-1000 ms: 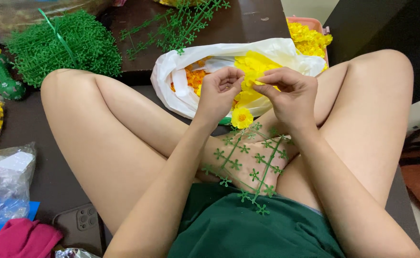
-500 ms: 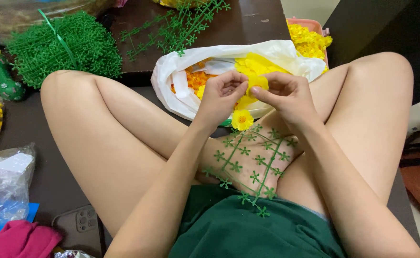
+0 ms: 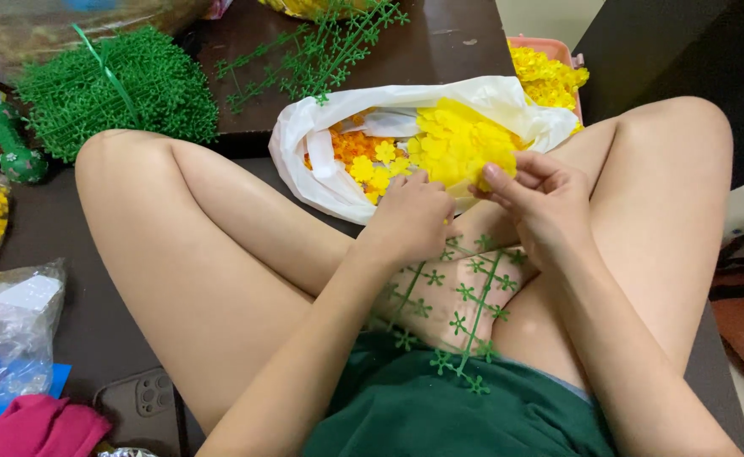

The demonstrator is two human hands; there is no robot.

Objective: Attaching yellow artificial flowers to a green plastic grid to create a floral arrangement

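Observation:
I sit cross-legged with a green plastic lattice (image 3: 461, 309) lying across my lap. A white plastic bag (image 3: 321, 156) full of yellow and orange plastic flowers (image 3: 440, 140) rests by my shins. My left hand (image 3: 410, 216) is curled knuckles-up on the lattice's top end, at the bag's rim; what lies under its fingers is hidden. My right hand (image 3: 545, 203) is beside it, thumb and fingers pinched on a clump of yellow flowers at the bag's mouth.
A tied bundle of green lattices (image 3: 118, 89) and loose lattice strips (image 3: 313, 51) lie on the dark table. A pink tray of yellow flowers (image 3: 550, 76) sits at the back right. At left are a clear bag (image 3: 8, 330), a phone (image 3: 139, 406) and a pink cloth (image 3: 42, 427).
The single yellow flower held between both hands over the lattice is no longer visible. My left hand dropped onto the lattice. My right hand shifted up onto the flowers in the bag.

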